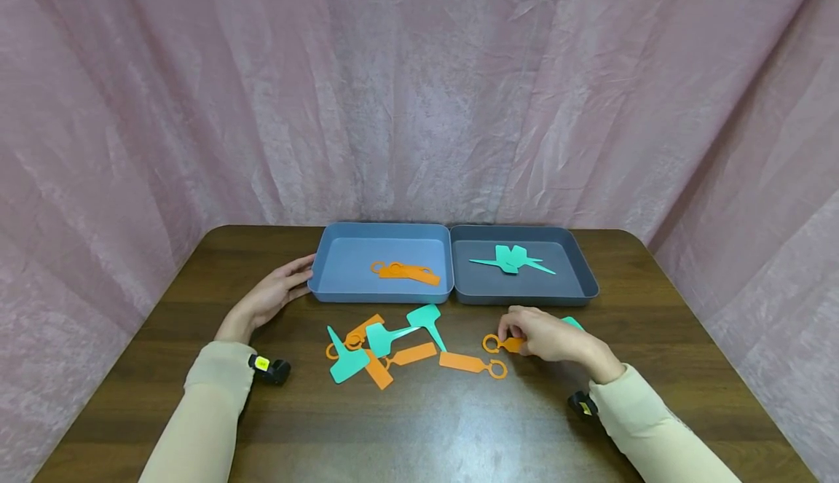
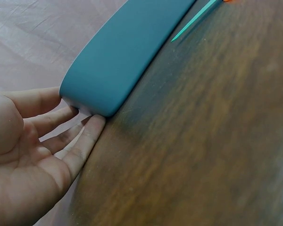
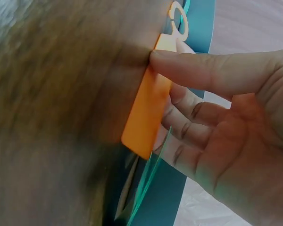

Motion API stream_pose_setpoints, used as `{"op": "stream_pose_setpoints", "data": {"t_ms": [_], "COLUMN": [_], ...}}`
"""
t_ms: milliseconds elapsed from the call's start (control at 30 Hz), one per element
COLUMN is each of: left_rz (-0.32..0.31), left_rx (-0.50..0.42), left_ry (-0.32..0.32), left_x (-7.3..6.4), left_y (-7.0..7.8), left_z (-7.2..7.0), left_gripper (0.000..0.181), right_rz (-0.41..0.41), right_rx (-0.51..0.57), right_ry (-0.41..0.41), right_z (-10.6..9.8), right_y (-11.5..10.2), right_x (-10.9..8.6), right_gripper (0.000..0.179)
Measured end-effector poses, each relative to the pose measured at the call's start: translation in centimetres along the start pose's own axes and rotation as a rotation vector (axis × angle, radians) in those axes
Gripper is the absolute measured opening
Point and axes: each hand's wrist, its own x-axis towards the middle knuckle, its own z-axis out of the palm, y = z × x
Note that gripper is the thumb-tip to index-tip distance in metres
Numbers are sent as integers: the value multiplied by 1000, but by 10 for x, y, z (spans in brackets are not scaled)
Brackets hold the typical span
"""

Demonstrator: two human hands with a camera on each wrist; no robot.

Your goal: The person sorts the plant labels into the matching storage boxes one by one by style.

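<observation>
My left hand (image 1: 278,293) rests its extended fingertips against the left side of the blue tray (image 1: 383,298); in the left wrist view the fingers (image 2: 87,141) touch the tray's outer corner. To the right, my right hand (image 1: 547,334) pinches an orange plant tag (image 1: 513,344) with an open ring at one end, between thumb and fingers. The right wrist view shows the thumb lying across the tag's flat strip (image 3: 148,110), below its ring. Behind that hand, teal T-shaped plant labels (image 1: 572,321) are partly hidden.
Orange tags (image 1: 398,272) lie in the blue tray. The dark grey tray (image 1: 577,290) beside it holds teal labels (image 1: 511,258). Several orange tags and teal labels (image 1: 349,365) overlap on the wooden table (image 1: 419,432) before the trays. A pink curtain (image 1: 419,89) hangs behind.
</observation>
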Motion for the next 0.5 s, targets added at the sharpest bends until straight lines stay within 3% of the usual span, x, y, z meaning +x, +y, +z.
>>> {"op": "stream_pose_setpoints", "data": {"t_ms": [200,500], "left_rz": [-6,2], "left_rx": [-2,5], "left_ry": [5,-4], "left_x": [-1,-1], "left_y": [2,3], "left_z": [1,1], "left_gripper": [60,61], "right_rz": [-23,-9], "right_rx": [16,89], "right_ry": [35,6], "right_z": [0,3], "right_y": [2,2], "right_x": [3,4], "right_gripper": [34,29]}}
